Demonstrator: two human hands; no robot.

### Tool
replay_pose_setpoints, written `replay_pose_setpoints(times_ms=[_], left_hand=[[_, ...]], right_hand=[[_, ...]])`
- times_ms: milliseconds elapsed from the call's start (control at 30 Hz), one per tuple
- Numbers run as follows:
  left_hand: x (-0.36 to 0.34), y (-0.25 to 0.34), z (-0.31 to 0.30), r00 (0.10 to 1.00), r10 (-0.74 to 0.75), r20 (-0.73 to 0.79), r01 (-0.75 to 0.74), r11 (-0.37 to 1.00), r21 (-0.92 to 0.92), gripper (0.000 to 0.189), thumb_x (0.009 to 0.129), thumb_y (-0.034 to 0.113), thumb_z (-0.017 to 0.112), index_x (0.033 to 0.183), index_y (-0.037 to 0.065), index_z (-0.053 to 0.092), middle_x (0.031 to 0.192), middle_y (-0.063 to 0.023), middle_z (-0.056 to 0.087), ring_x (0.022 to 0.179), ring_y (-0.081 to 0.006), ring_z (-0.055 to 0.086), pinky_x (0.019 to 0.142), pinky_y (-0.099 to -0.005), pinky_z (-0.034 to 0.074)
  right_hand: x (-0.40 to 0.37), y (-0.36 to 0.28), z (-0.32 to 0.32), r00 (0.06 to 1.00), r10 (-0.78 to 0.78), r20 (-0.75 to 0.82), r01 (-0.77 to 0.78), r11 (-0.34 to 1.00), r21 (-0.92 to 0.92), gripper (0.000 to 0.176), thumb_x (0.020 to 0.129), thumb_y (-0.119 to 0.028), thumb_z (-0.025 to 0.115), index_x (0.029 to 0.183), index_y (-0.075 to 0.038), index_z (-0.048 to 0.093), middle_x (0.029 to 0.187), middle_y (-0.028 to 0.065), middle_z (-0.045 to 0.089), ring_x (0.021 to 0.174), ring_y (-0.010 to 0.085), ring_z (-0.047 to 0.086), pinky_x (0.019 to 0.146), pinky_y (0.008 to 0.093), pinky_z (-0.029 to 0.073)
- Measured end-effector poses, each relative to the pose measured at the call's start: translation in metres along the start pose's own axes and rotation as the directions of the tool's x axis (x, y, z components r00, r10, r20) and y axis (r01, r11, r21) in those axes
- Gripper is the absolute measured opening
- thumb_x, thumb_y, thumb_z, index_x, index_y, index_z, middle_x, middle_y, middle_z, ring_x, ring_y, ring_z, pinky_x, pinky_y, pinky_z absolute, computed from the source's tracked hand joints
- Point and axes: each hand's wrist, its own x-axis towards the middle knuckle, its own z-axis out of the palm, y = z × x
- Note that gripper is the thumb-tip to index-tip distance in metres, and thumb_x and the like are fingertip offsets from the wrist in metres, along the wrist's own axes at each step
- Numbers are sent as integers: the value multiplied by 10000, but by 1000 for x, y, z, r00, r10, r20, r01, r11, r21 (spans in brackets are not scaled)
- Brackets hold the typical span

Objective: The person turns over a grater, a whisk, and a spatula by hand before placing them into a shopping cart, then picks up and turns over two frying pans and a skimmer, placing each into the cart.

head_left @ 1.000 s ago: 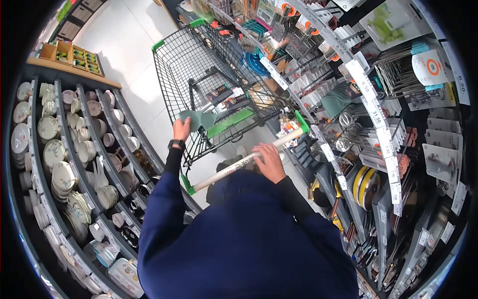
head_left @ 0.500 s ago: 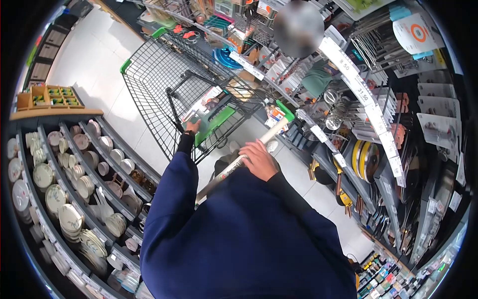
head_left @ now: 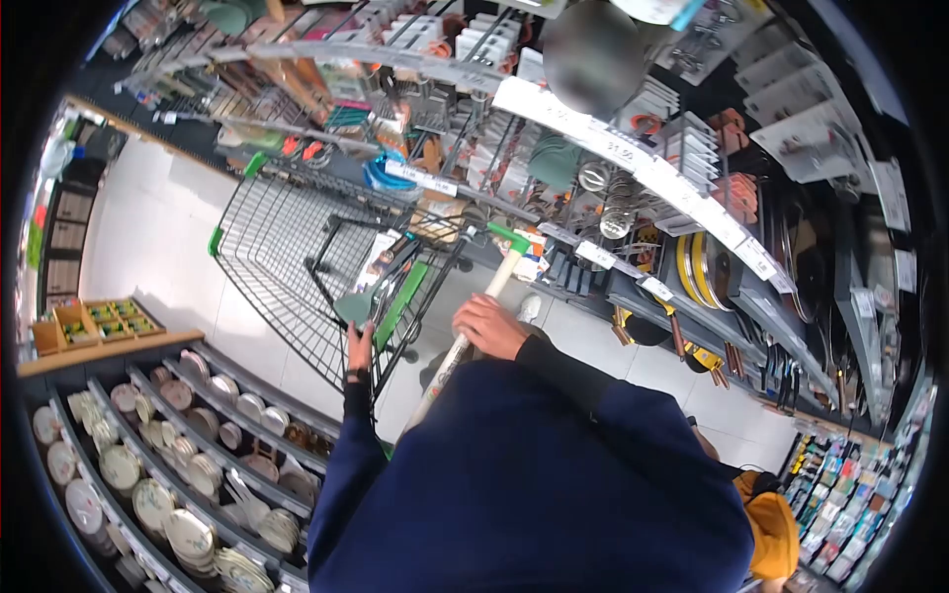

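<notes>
A wire shopping cart with green corners stands ahead of me. My right hand is wrapped round its pale handle bar. Over the cart's near part, my left hand is at a grey-green utensil with a flat, wide head; the fingers look spread and touch or nearly touch its edge. Whether they grip it cannot be made out. Beside the utensil lies a packaged item in the cart, near the green flap.
Shelves of bowls and plates stand at the left. Racks of hanging utensils and pans run across the top and right. A person in a yellow garment is at the lower right. A wooden display box stands at the left.
The view has turned, so the cart and shelves sit differently. The grey-green utensil now shows more clearly above my left hand. My right hand stays on the handle bar.
</notes>
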Motion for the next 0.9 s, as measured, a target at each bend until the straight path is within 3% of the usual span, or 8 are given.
replay_pose_setpoints(times_ms=[67, 167, 233, 333, 467, 633, 733, 900], left_hand=[[-43, 41, 10, 996, 48, 74, -45, 998, -45, 763, 957, 375, 624, 1477, -83, 304, 1458, -271, 435, 1340, -306, 450, 1108, -342, 341], [-92, 92, 28, 980, 130, 153, -129, 992, -19, 672, 988, 354, 572, 1444, -92, 362, 1434, -268, 475, 1324, -315, 476, 1096, -351, 357], [-103, 92, 40, 961, 232, 150, -256, 952, 169, 558, 1011, 348, 494, 1368, -82, 481, 1332, -291, 555, 1275, -403, 502, 1067, -403, 381], [-115, 102, 51, 961, 274, 19, -255, 861, 440, 577, 1031, 423, 381, 1316, -54, 536, 1255, -272, 608, 1162, -452, 556, 989, -480, 422], [-103, 101, 42, 989, 18, 149, -74, 921, 383, 567, 1033, 465, 346, 1339, 39, 563, 1321, -258, 570, 1224, -439, 517, 1019, -453, 403], [-81, 69, 33, 927, -36, 373, -19, 990, 143, 780, 1021, 587, 335, 1459, -56, 393, 1519, -199, 413, 1440, -283, 350, 1173, -342, 253], [-84, 65, 33, 917, -34, 397, -18, 992, 126, 755, 1028, 567, 335, 1459, -49, 398, 1526, -198, 401, 1441, -283, 345, 1172, -347, 253], [-95, 54, 37, 926, 187, 329, -266, 940, 213, 605, 1053, 452, 340, 1366, -34, 517, 1361, -247, 535, 1289, -351, 481, 1083, -400, 343]], right_hand=[[9, 14, -12, 997, -9, -83, 2, 996, -91, 139, 866, -105, 637, 1001, -77, 629, 1027, 67, 569, 1007, 286, 535, 904, 397, 433], [32, 20, -38, 988, 23, -153, -57, 973, -224, 178, 864, -113, 643, 1036, -70, 622, 1148, 90, 535, 1069, 295, 509, 914, 408, 433], [48, 32, -43, 987, 59, -149, -98, 958, -271, 276, 869, -145, 651, 1129, -63, 603, 1293, 120, 490, 1196, 314, 464, 1001, 437, 396], [67, 53, -38, 994, 17, -108, -63, 894, -444, 472, 933, -270, 598, 1359, -90, 507, 1497, 174, 369, 1425, 336, 291, 1197, 503, 191], [64, 72, -18, 991, 102, 88, -28, 792, -609, 520, 991, -399, 471, 1425, -113, 479, 1520, 171, 378, 1467, 300, 260, 1219, 526, 110], [56, 83, -9, 996, 65, 54, -23, 826, -563, 448, 922, -335, 541, 1298, -98, 594, 1473, 157, 440, 1431, 308, 317, 1207, 555, 106], [50, 80, -9, 996, 63, 66, -15, 829, -560, 426, 908, -311, 549, 1271, -97, 612, 1474, 140, 442, 1425, 309, 325, 1208, 553, 108], [31, 65, -11, 998, 54, 26, -30, 826, -562, 408, 880, -283, 601, 1236, -84, 626, 1439, 127, 468, 1397, 299, 368, 1199, 550, 151]])
